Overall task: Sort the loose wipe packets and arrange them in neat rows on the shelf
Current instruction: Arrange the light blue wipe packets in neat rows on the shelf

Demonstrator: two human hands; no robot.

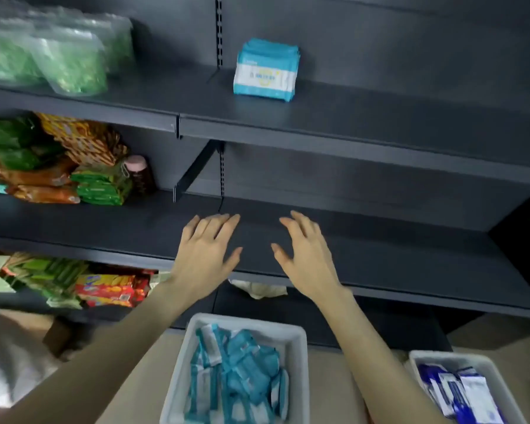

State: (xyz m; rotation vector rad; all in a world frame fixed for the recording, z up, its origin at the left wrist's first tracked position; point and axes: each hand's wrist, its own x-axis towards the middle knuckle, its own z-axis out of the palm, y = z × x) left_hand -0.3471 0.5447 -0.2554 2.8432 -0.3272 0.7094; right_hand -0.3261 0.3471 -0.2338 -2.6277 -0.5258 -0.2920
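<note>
Far left, middle shelf: snack packs piled, stopping short of bracket. Left hand over shelf front edge, fingers spread, holding nothing. Near centre: white bin, loose teal wipe packets inside. Upper shelf: teal packet stack upright. Right hand just beside left hand, spread, holding nothing; contact with shelf unclear. Open shelf surface runs right. Near right: second bin, blue packets.

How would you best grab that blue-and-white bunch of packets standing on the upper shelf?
Likely from the front, over the top: thumb on the front face of the teal packets, fingers behind the rearmost. They stand upright, face to face, so a front-to-back squeeze keeps the bunch together.
</note>
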